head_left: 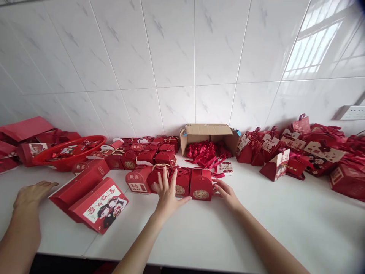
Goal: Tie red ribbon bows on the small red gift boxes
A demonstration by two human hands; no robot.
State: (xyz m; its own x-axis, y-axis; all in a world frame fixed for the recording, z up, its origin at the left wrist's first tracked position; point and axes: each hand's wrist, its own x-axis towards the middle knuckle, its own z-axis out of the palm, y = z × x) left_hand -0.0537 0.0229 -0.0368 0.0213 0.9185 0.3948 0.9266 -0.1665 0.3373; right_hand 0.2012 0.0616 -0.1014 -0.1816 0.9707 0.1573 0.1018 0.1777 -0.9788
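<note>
A row of small red gift boxes with gold round emblems stands on the white counter in front of me. My left hand (166, 196) is spread open over the row's middle, covering part of a red box (181, 184). At the row's right end, my right hand (227, 194) rests its fingertips against the side of the end red box (201, 185); its fingers are stretched out, not wrapped round the box. A red box with a white label (138, 180) stands at the row's left end. Twine (161, 166) lies across the tops behind my left hand.
Another person's hand (32, 194) is on the counter at left, beside larger red cartons (105, 203). Behind are a red basin (61, 163) of small packets, more tied boxes (129, 160) and a cardboard box (209, 129) with red ribbons. Ribboned gift boxes (296, 161) crowd the right.
</note>
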